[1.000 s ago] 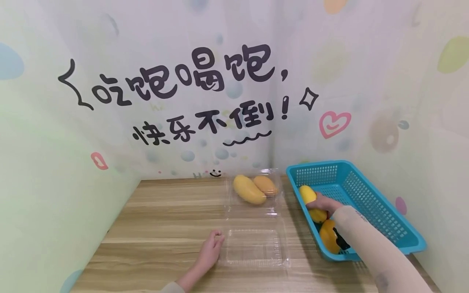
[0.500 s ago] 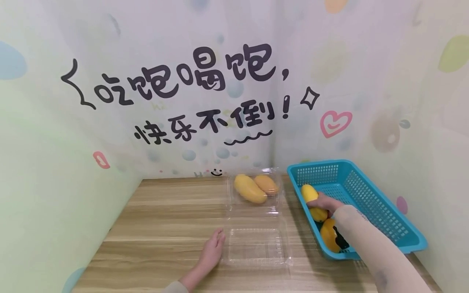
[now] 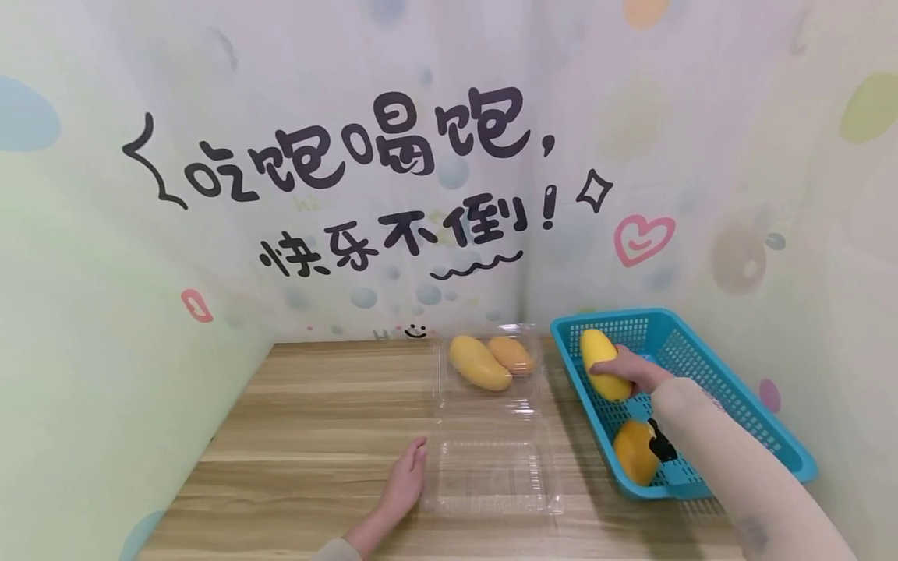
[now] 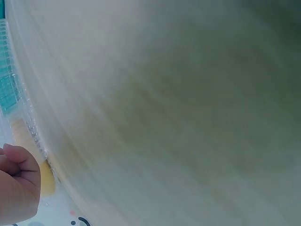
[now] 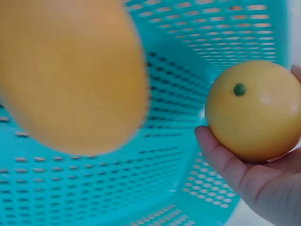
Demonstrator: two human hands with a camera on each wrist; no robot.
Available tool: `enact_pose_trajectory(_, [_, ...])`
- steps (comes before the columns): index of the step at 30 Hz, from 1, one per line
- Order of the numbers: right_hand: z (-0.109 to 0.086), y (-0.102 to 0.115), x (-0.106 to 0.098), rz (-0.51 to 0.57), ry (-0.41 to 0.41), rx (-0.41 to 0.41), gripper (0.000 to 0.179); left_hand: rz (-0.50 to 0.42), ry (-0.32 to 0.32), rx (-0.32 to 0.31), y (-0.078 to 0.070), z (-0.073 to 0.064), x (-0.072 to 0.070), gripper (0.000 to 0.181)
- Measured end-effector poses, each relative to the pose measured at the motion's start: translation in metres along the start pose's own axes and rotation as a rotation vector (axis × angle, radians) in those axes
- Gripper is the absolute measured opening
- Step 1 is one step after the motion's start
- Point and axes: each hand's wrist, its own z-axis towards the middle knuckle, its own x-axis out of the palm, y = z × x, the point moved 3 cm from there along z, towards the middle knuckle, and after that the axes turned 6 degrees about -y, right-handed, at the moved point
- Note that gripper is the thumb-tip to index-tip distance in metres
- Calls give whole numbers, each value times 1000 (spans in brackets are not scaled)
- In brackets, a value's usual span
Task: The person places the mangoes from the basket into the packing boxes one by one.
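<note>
My right hand [image 3: 627, 368] grips a yellow mango [image 3: 598, 349] over the far left part of the blue basket. In the right wrist view, thumb and fingers wrap this mango [image 5: 254, 110], whose green stem spot faces the camera. Another mango [image 3: 634, 453], more orange, lies at the basket's near end and looms blurred in the right wrist view. My left hand [image 3: 405, 477] rests beside the left edge of a clear hinged plastic box [image 3: 550, 502], fingers extended along it. Two mangoes, one larger [image 3: 479, 363] and one smaller [image 3: 510, 355], lie in the box's far half.
The blue plastic basket [image 3: 744, 389] with perforated walls stands on the right of the wooden table [image 3: 295, 436]. A printed cloth [image 3: 393, 47] with black lettering hangs behind the table, with more cloth at both sides. A black piece [image 3: 661, 440] shows below the right sleeve.
My right hand has raised the yellow mango from the basket's left side, moving it slightly up and away. The left hand stays by the box, its fingers now straighter than a second ago.
</note>
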Motion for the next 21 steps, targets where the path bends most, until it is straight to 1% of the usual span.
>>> enact_pose_trajectory(2, [-3, 13, -3, -15, -15, -29, 81, -21, 13, -13, 0, 0, 0, 41])
enact_pose_trajectory(7, [-5, 41, -6, -10, -33, -94, 76, -1, 1, -12, -2, 1, 0, 42])
enact_pose_trajectory(11, [-11, 65, 2, 10, -44, -135, 80, -7, 11, -36, -3, 0, 0, 45])
enact_pose_trajectory(14, [-16, 84, 17, 6, -42, -149, 82, -4, 8, -44, -3, 0, 2, 48])
enact_pose_trajectory(16, [-19, 95, 31, -3, -25, -160, 82, 14, -5, -31, -3, 0, 3, 48])
enact_pose_trajectory(18, [-23, 104, 48, -6, -2, -168, 83, 36, -19, -21, -3, 1, 4, 46])
enact_pose_trajectory(21, [-30, 111, 79, 34, 53, -188, 87, 54, -31, -26, -5, 2, 6, 45])
